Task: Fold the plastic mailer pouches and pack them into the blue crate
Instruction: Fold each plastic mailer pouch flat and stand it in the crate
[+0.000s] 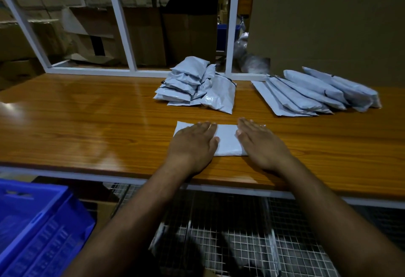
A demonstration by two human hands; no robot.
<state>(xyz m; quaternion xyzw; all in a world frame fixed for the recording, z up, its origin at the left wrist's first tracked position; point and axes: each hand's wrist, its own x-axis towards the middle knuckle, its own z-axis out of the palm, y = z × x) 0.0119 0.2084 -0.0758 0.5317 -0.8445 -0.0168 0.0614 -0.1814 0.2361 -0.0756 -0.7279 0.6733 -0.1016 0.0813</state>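
Your left hand [192,143] and right hand [260,143] lie flat with straight fingers, pressing a grey pouch [225,139] on the wooden table [87,119]. Behind that pouch sit a heap of folded pouches [195,83] and a row of long pouches [317,91]. The blue crate [37,228] is below the table's near edge, to the pouch's left.

The table [87,123] is wood-grain laminate, orange-brown, smooth and glossy with pale reflections. The mailer pouches [228,140] are thin grey-white plastic, faintly sheened and crinkled. The blue crate [37,228] is moulded plastic, slightly shiny. Below the table's near edge, a wire mesh [230,222] looks metal
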